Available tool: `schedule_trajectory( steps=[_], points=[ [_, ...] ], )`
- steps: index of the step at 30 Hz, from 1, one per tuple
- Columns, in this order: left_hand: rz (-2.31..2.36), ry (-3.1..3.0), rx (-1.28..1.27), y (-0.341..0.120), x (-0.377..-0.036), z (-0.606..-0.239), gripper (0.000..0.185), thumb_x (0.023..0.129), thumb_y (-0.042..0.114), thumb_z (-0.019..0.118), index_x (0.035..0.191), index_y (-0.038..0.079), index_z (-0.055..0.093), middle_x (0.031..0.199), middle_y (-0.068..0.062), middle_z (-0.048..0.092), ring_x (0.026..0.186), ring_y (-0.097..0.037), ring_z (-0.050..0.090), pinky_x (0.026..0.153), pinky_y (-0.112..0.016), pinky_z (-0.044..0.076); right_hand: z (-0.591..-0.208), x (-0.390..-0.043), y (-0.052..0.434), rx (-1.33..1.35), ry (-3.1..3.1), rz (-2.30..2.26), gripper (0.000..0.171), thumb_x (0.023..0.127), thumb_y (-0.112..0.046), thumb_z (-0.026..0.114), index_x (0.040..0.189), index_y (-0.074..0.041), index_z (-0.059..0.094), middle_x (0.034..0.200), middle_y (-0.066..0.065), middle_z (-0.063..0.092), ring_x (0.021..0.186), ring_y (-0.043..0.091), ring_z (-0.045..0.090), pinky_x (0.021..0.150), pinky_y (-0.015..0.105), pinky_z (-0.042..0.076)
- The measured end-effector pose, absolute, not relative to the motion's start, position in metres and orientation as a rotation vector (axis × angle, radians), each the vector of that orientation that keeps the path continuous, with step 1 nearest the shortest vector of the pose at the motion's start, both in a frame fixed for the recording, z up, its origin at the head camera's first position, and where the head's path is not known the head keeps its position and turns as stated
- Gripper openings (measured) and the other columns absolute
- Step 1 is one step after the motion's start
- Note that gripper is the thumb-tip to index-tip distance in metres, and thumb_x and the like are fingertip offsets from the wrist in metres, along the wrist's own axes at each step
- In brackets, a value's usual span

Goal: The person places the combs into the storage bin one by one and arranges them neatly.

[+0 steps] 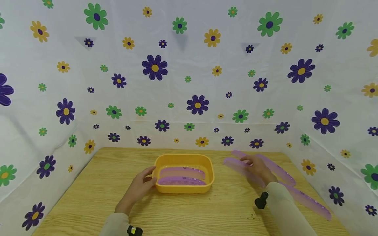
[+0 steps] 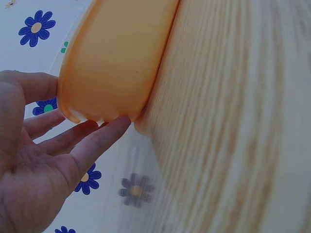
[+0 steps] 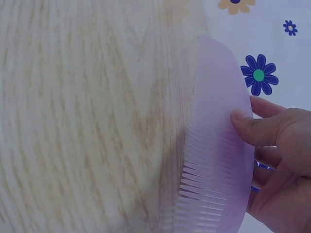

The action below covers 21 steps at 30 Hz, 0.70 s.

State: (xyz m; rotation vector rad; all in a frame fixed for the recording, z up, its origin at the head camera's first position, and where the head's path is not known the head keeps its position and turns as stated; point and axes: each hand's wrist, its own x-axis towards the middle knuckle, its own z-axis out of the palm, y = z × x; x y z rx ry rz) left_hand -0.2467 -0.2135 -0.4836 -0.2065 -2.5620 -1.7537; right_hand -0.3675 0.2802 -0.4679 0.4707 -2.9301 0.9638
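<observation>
Item: my left hand [image 1: 138,189], fingers straight, steadies the yellow basin [image 1: 183,160] holding two combs [image 1: 181,176]; my right hand [image 1: 257,167] pinches a purple comb [image 1: 236,164], lifted right of it.

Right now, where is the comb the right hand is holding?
In the head view, the purple comb is in the right hand, over the table's right side, just right of the yellow tray and in front of another comb.
</observation>
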Motion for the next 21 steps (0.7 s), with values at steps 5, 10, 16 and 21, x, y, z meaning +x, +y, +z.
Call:
schedule_trajectory(
  steps=[5, 10, 16, 21],
  points=[
    [-1.722, -2.570, -0.203, -0.214, -0.247, -0.483, 0.054, 0.104, 0.010, 0.060, 0.154, 0.000, 0.043, 0.152, -0.029, 0.049, 0.129, -0.043, 0.059, 0.094, -0.039, 0.063, -0.464, -0.368, 0.278, 0.495, -2.900, 1.006, 0.030, 0.095, 0.006, 0.063, 0.125, 0.004, 0.068, 0.109, 0.030, 0.071, 0.091, 0.033, 0.068, 0.069, 0.036, 0.060],
    [-1.723, -2.569, -0.187, -0.214, -0.248, -0.486, 0.054, 0.104, 0.010, 0.060, 0.154, 0.001, 0.043, 0.152, -0.028, 0.049, 0.130, -0.044, 0.059, 0.093, -0.037, 0.063, -0.462, -0.369, 0.277, 0.513, -2.880, 1.054, 0.029, 0.097, 0.005, 0.062, 0.126, 0.005, 0.067, 0.110, 0.032, 0.070, 0.083, 0.026, 0.067, 0.063, 0.029, 0.057],
    [-1.722, -2.588, -0.147, -0.214, -0.249, -0.486, 0.054, 0.105, 0.012, 0.060, 0.155, 0.004, 0.043, 0.155, -0.025, 0.048, 0.132, -0.042, 0.058, 0.094, -0.034, 0.063, -0.456, -0.370, 0.276, 0.534, -2.842, 1.128, 0.029, 0.098, 0.004, 0.061, 0.126, 0.006, 0.066, 0.109, 0.032, 0.069, 0.082, 0.024, 0.067, 0.062, 0.028, 0.058],
    [-1.731, -2.591, -0.156, -0.214, -0.249, -0.486, 0.054, 0.105, 0.013, 0.059, 0.156, 0.004, 0.042, 0.155, -0.026, 0.047, 0.133, -0.042, 0.057, 0.095, -0.034, 0.063, -0.448, -0.368, 0.274, 0.519, -2.862, 1.139, 0.031, 0.099, 0.003, 0.061, 0.129, 0.005, 0.065, 0.111, 0.032, 0.068, 0.081, 0.022, 0.064, 0.062, 0.026, 0.057]
  ],
)
